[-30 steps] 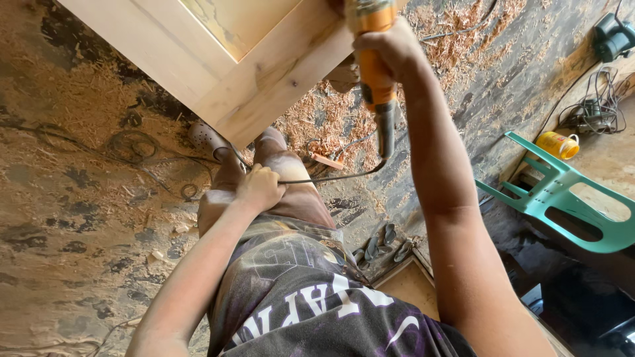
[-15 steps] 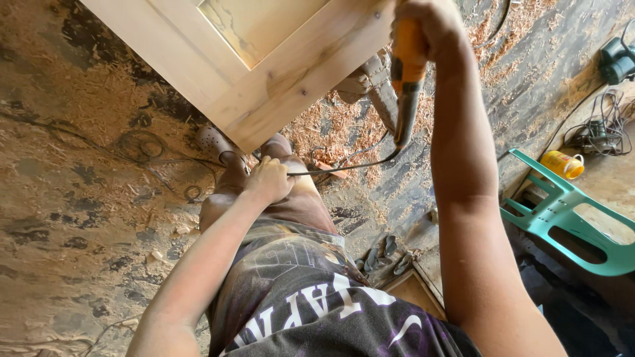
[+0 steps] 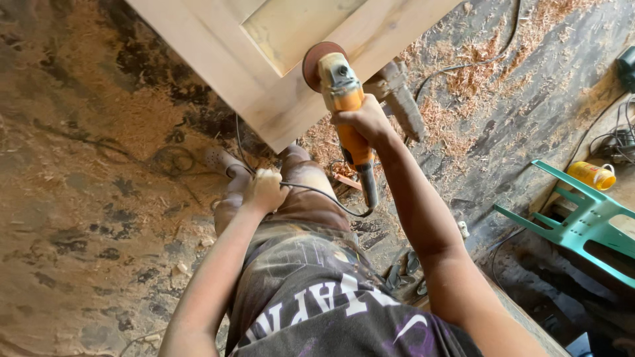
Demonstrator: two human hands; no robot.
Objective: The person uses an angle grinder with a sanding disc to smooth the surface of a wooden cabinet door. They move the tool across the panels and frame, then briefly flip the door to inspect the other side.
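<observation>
My right hand (image 3: 364,119) grips the orange body of an angle grinder (image 3: 340,89). Its round reddish sanding disc (image 3: 321,63) lies against a pale wooden panelled door (image 3: 264,73) near the door's lower corner. My left hand (image 3: 264,190) is closed around the grinder's black power cord (image 3: 317,193), held low by my thigh. The cord runs from the tool's tail across to that hand.
Sawdust and wood shavings cover the dirt floor (image 3: 86,198). A green plastic chair (image 3: 582,218) lies tipped at the right, with a yellow bottle (image 3: 592,175) beside it. Cables (image 3: 615,139) trail at the far right. A wooden leg or trestle (image 3: 403,99) stands under the door.
My right hand has brought the grinder down and to the left, so the disc now rests on the door. The left hand has stayed by my thigh on the cord.
</observation>
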